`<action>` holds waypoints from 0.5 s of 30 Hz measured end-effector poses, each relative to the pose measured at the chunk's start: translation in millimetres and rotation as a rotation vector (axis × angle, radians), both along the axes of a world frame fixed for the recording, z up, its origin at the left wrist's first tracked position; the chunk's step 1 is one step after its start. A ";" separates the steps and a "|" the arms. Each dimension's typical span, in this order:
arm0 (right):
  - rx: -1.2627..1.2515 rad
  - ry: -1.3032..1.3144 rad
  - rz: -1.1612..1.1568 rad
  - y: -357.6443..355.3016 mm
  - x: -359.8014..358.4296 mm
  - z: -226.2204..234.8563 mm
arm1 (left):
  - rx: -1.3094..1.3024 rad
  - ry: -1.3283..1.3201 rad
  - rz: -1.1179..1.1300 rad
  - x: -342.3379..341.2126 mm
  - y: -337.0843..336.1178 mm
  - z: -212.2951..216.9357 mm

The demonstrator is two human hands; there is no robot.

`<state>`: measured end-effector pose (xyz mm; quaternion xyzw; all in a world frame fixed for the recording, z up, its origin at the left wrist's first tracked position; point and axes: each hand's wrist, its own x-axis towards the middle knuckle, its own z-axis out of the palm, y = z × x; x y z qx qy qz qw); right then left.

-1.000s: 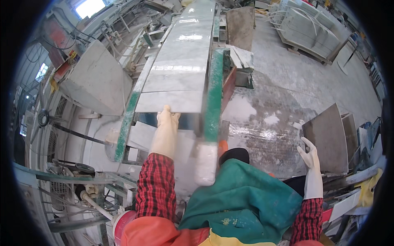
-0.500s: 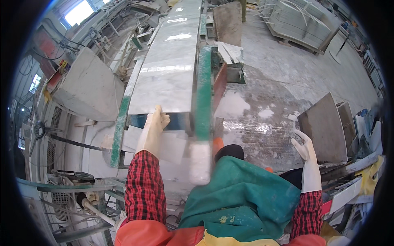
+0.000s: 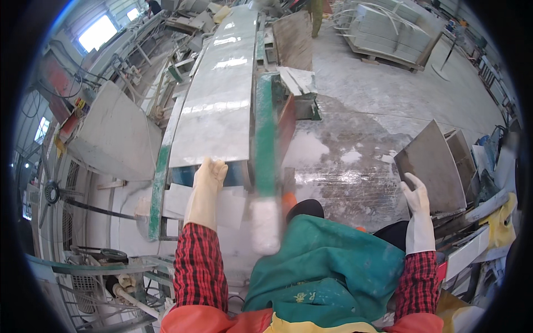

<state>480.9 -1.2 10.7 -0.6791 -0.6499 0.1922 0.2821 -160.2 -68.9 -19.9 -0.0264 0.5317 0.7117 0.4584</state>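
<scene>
A long, glossy white-grey stone slab [image 3: 214, 122] lies flat on a conveyor bed running away from me. At its near edge my left hand [image 3: 210, 173], in a cream rubber glove, has its fingers curled closed against the edge. Part of the grip is hidden behind the knuckles. Beneath that edge shows a dark blue belt [image 3: 183, 176]. My right hand [image 3: 416, 197], gloved the same way, hangs at my right side with fingers apart and nothing in it. Nearest to it is a grey-brown stone slab [image 3: 436, 166] leaning upright.
A green rail [image 3: 265, 127] with a white padded end [image 3: 265, 225] runs along the bed's right side. To the left stand a large pale panel [image 3: 119, 133] and a handwheel [image 3: 51, 192]. Bundled slabs [image 3: 383, 33] sit on the floor at the far right.
The view has shifted slightly. My left fingers, straighter before, are now curled at the slab's near edge. My right hand stays open, its fingers a little less spread.
</scene>
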 end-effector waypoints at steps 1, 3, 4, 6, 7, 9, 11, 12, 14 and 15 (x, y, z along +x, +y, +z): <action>0.048 -0.025 -0.064 -5.5 14.6 6.4 | -0.005 -0.010 0.002 12.0 -3.2 13.3; 0.098 -0.187 -0.205 -27.8 44.1 27.6 | 0.008 -0.004 -0.018 24.5 -15.4 32.7; 0.102 -0.329 -0.281 -43.5 57.7 42.5 | 0.016 0.004 -0.038 23.0 -22.1 30.5; 0.101 -0.472 -0.447 -80.1 104.8 56.8 | 0.041 0.008 -0.084 22.3 -28.8 21.9; 0.075 -0.558 -0.526 -98.3 125.1 60.7 | 0.010 0.081 -0.098 28.0 -33.9 25.7; -0.011 -0.697 -0.713 -144.6 154.2 71.0 | 0.013 0.303 -0.170 55.9 -33.9 33.9; -0.213 -0.771 -0.826 -182.3 190.2 58.0 | 0.054 0.487 -0.256 84.0 -30.6 41.8; -0.350 -0.795 -0.841 -192.4 217.8 41.9 | 0.098 0.769 -0.324 91.0 -23.2 33.4; -0.289 -0.785 -0.854 -199.5 208.1 20.5 | 0.151 1.356 -0.436 95.7 -7.5 9.2; -0.255 -0.786 -0.875 -203.7 207.7 17.7 | 0.180 1.466 -0.472 112.2 -1.3 13.1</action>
